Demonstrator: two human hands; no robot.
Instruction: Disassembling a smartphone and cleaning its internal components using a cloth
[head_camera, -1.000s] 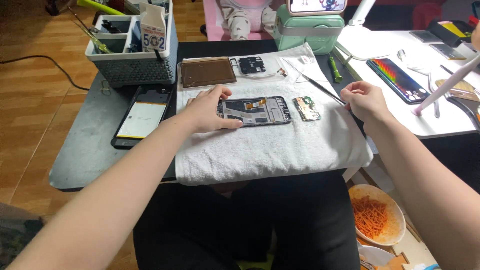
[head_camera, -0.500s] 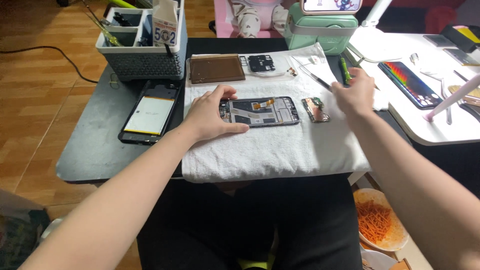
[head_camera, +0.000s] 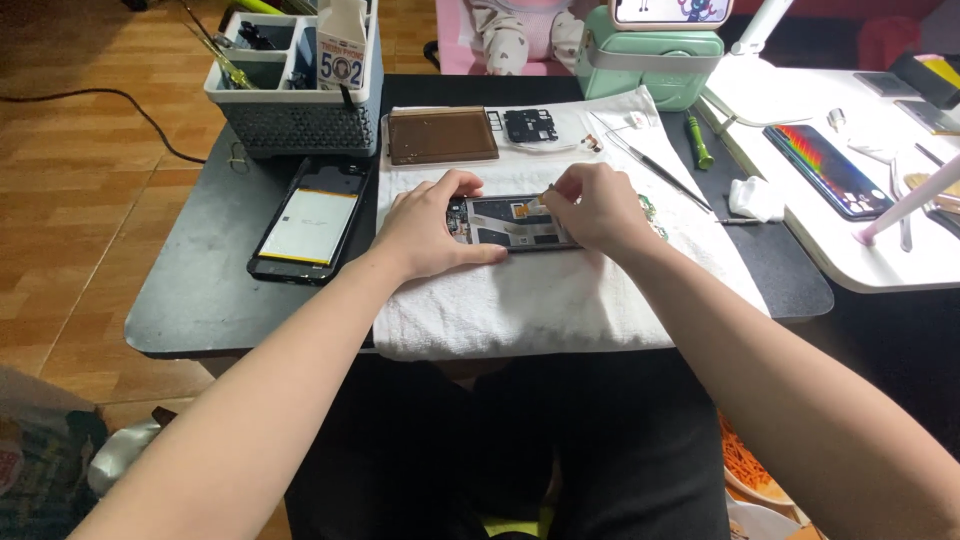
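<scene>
Two hands on opened phone (head_camera: 515, 222), long axis left-right on white towel (head_camera: 540, 290): left hand (head_camera: 425, 225) grips left end, right hand (head_camera: 590, 205) pinches small part over right half.

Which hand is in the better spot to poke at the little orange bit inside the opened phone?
Probably the right hand: its fingertips sit right at the small orange part inside the opened black phone on the white towel. The left hand grips the phone's left end, steadying it.
</scene>
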